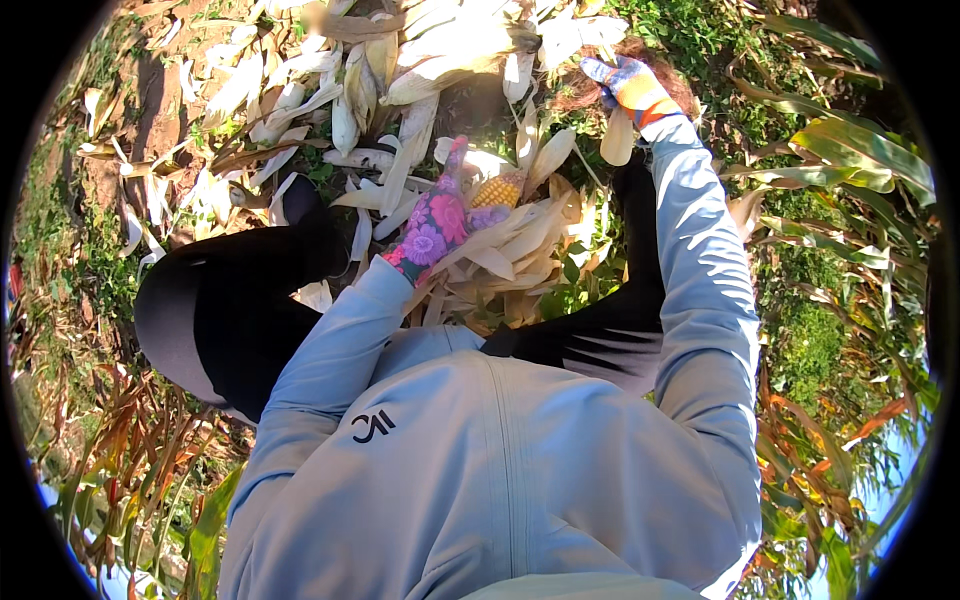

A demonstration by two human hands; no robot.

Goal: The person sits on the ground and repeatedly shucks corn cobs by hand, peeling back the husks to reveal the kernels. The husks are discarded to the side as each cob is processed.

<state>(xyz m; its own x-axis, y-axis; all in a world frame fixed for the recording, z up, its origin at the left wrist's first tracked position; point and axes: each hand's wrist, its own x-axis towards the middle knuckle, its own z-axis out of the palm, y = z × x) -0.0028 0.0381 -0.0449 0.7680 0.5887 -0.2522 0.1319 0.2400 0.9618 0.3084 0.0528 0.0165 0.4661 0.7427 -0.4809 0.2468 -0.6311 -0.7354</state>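
Note:
My left hand point(432, 222), in a floral pink and purple glove, is closed at the thumb side round a corn cob point(497, 190). Yellow kernels show at the cob's bared part, and its peeled husk point(520, 238) hangs in pale leaves toward my lap. The index finger points away from me. Out to the far right, my right hand point(640, 90) wears a blue and orange glove. Its fingers are closed on a dry corn husk point(617, 138), which dangles below them. Reddish-brown corn silk point(672, 80) lies round that hand.
A heap of pale husks and husked-looking ears point(345, 122) covers the ground ahead. My bent legs point(230, 310) frame the work area. Standing corn plants point(850, 160) rise at the right, dry stalks point(130, 460) at the lower left. Bare soil point(165, 80) shows at the far left.

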